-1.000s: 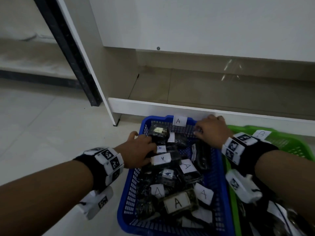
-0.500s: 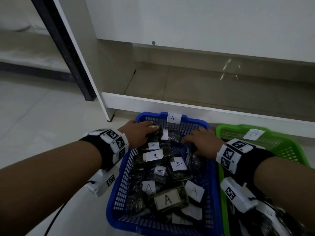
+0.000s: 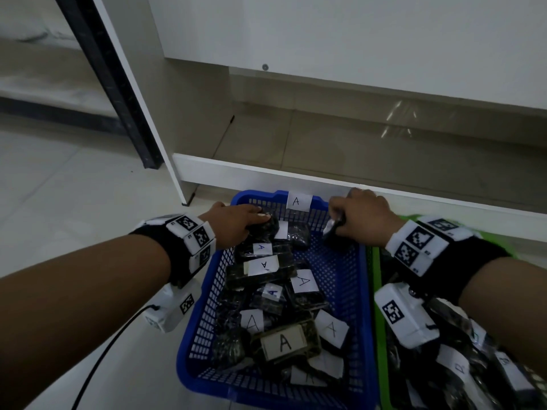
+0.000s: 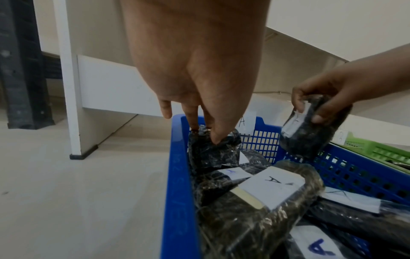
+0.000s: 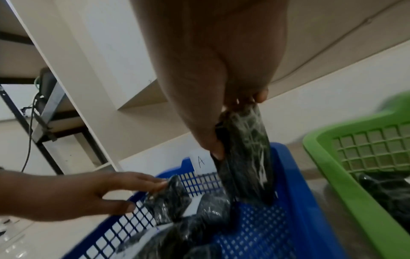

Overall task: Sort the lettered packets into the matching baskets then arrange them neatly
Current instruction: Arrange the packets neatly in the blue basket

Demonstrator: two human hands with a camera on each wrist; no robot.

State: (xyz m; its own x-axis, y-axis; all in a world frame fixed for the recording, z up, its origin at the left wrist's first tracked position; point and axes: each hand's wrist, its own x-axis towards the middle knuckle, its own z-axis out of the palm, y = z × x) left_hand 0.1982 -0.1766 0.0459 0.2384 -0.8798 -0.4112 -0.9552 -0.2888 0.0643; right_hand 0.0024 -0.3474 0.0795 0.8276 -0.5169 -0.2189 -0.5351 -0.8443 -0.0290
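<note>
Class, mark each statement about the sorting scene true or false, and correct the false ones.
1. The right hand grips a dark packet lifted over the blue basket. True.
2. The blue basket's tag reads B. False: it reads A.
3. The left hand's fingers rest on a packet at the basket's far end. True.
4. The green basket holds nothing. False: dark packets lie in it.

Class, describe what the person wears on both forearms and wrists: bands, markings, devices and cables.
Both forearms are bare, no sleeves. Each wrist carries a black band with white square tiles printed with black coded markers. A white boxy camera unit, also marker-tagged, hangs under each wrist. A black cable trails from the left unit.
</note>
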